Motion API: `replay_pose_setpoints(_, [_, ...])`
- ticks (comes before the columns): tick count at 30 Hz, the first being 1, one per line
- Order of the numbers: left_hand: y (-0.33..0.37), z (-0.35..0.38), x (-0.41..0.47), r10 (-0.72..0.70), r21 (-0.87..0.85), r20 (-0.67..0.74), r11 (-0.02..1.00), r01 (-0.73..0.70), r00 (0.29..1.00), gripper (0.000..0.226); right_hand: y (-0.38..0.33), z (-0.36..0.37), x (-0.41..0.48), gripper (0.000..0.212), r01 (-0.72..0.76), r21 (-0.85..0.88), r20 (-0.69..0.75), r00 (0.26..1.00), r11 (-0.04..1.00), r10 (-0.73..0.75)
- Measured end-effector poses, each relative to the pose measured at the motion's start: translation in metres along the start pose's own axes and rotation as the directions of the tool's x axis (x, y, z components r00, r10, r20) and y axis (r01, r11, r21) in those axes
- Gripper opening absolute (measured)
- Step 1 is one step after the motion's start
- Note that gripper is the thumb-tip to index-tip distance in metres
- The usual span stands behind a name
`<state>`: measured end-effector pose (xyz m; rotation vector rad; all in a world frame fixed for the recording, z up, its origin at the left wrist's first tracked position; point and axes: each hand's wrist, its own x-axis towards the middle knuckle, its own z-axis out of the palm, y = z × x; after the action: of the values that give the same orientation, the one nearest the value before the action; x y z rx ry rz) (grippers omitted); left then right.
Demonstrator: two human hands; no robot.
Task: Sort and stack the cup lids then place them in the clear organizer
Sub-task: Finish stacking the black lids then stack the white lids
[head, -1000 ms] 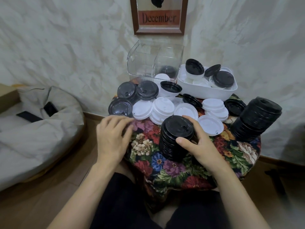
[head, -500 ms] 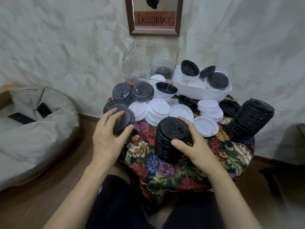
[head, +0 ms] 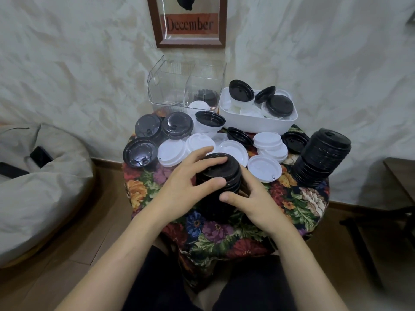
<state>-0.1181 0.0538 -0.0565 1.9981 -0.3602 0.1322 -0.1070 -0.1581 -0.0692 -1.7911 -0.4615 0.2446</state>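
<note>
While the left grip [head: 186,185] curls over the top lid of the short black stack [head: 226,173], thumb pressed to its side, the right grip [head: 253,203] clasps the same stack lower down, thumb in front and fingers hidden behind. This is probably to steady the stack so the lid seats squarely.

Just beyond the grip lie loose white lids [head: 233,151], and to its left are loose black lids [head: 140,151]. Well to its right leans a taller black stack [head: 321,160].

Farthest out stands the clear organizer [head: 186,86], a dark lid showing through its wall, with a white tub [head: 258,125] beside it. All of this sits on the floral tabletop [head: 292,198].
</note>
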Motion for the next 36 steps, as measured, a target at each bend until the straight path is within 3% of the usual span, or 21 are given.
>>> replay_pose_setpoints(5, [0.002, -0.002, -0.004, -0.016, -0.031, 0.005, 0.999, 0.016, 1.000, 0.052, 0.006, 0.001, 0.001, 0.086, -0.001, 0.005, 0.004, 1.000, 1.000, 0.001])
replay_pose_setpoints(10, [-0.001, -0.006, -0.004, -0.082, -0.104, 0.041, 0.991, 0.086, 0.996, 0.067, 0.009, -0.001, 0.000, 0.104, -0.033, 0.049, 0.007, 0.999, 0.998, 0.033])
replay_pose_setpoints(16, [-0.004, -0.006, 0.000, -0.089, -0.092, 0.102, 0.991, 0.099, 0.991, 0.068, 0.005, -0.003, 0.001, 0.095, -0.025, 0.030, 0.051, 0.998, 0.999, 0.024])
replay_pose_setpoints(23, [-0.008, -0.011, -0.001, -0.102, -0.132, 0.173, 0.983, 0.125, 0.980, 0.073, 0.003, 0.001, 0.003, 0.073, -0.007, 0.036, -0.025, 1.000, 0.999, 0.008])
replay_pose_setpoints(36, [-0.009, -0.001, -0.011, -0.113, -0.230, 0.144, 0.962, 0.145, 0.983, 0.075, -0.001, -0.004, 0.001, 0.073, -0.021, -0.004, 0.025, 0.999, 1.000, 0.021])
